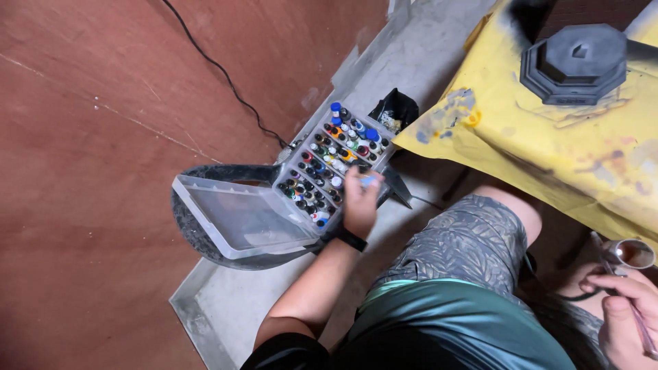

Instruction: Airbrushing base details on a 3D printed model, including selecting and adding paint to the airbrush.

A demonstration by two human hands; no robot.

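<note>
A clear plastic box lies open on a dark round seat, its lid flat to the left. Its tray holds several small paint bottles with black, blue, white and coloured caps. My left hand reaches over the tray's near edge, with its fingers closed on a small blue-capped bottle. A black band sits on that wrist. At the lower right my right hand grips an airbrush with a metal cup on top.
A table under a paint-stained yellow cloth stands at the right, with a black octagonal stand on it. A black cable runs down the reddish-brown wall. A black bag sits behind the box on the grey floor.
</note>
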